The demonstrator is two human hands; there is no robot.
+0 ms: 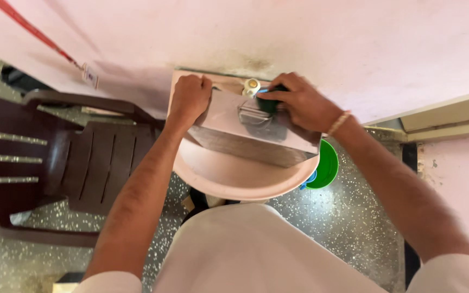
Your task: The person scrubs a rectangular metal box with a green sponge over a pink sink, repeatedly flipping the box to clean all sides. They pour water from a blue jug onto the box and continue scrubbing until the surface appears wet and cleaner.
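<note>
Over a pale pink wash basin (234, 182) set against a pink wall (354, 43), you steady a rectangular steel container (245, 133) that rests tilted across the basin's back rim, just below the tap (252, 86). Your left hand (190, 100) is curled shut on the container's upper left edge; your right hand (298, 103) pinches a green scrub pad (270, 100) and presses it against the metal beside its hinged handle (253, 115). The container looks likely to slide down into the bowl if the left grip loosens, since only the rim props it, and a hard push with the pad could tip it sideways toward the floor. Counted here: one container, one scrub pad, one tap, one basin, one dark brown plastic chair (66, 163) at your left, and one green bucket (324, 165) on the speckled floor (343, 228) beneath the basin's right side.
</note>
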